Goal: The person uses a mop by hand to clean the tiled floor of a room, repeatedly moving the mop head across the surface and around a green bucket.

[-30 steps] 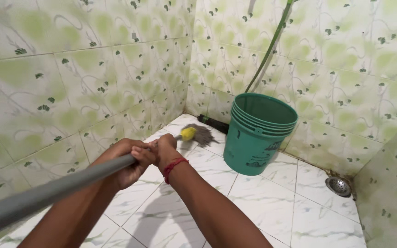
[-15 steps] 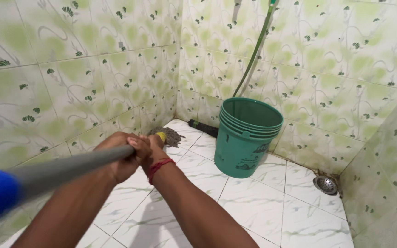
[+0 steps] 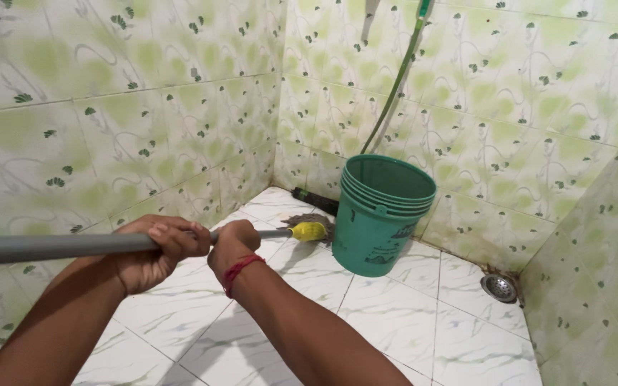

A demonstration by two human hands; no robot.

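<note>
Grey metal mop handle (image 3: pixel 59 246) sits clenched in both fists, left hand (image 3: pixel 153 250) behind right hand (image 3: pixel 232 244). The mop head (image 3: pixel 315 227) lies at the floor's (image 3: pixel 395 322) far corner beside the green bucket (image 3: pixel 380 214); short, pressed strokes should avoid knocking it.

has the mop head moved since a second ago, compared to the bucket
Cannot tell for sure. The mop head lies left of the bucket near the corner, as before; the camera shifted, so any small slide is unclear.

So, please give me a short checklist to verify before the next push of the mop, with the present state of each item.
1. Both hands on the mop handle: left hand and right hand grip it. Ok.
2. Mop head on the floor: ok.
3. Mop head apart from the green bucket: very close, cannot tell.
4. Hose hangs above the bucket: ok.
5. Floor drain uncovered: ok.
6. Water in bucket: cannot tell.
</note>
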